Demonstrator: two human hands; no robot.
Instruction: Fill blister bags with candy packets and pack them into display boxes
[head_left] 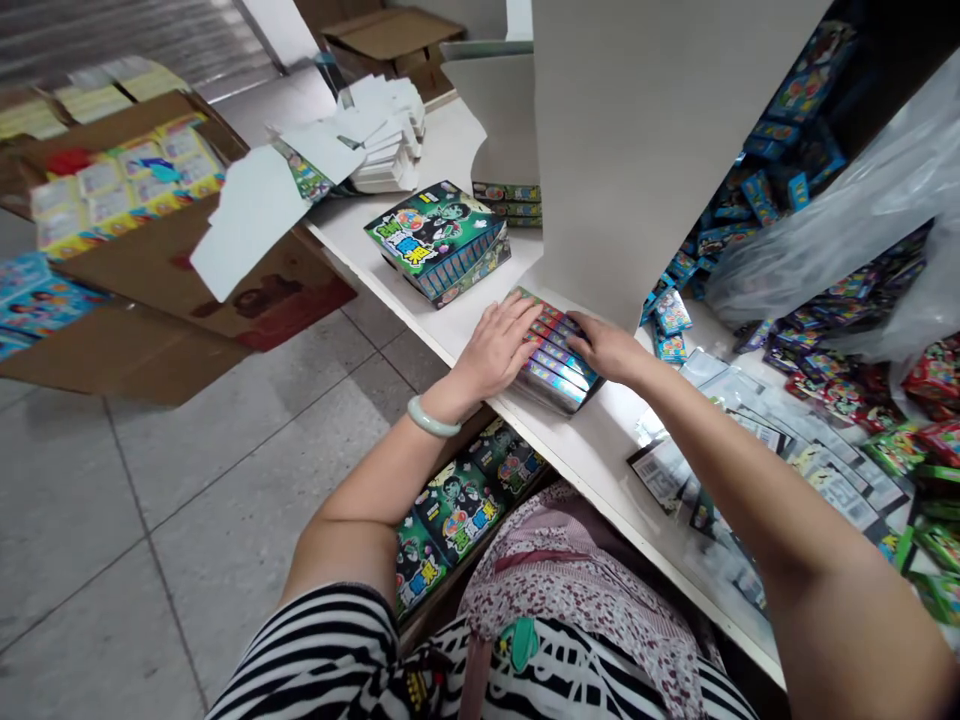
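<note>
On the white table in front of me sits a display box [559,385] filled with rows of small shiny packs in red, blue and purple. My left hand [499,345] lies over the left part of the rows, fingers stretched out and flat on the packs. At the box's right side my right hand [607,345] grips the edge, its thumb toward the packs and its other fingers partly hidden. Just beyond my left hand stands a green and black display box [439,235] with cartoon print and a row of packs along its side.
Stacked flat white cards [386,125] lie at the back. A tall white panel [652,130] rises behind my hands. Loose small packs [825,370] and clear plastic bags [847,250] heap at right. Below the table edge is a carton of green boxes [457,505]; cartons [172,290] stand left.
</note>
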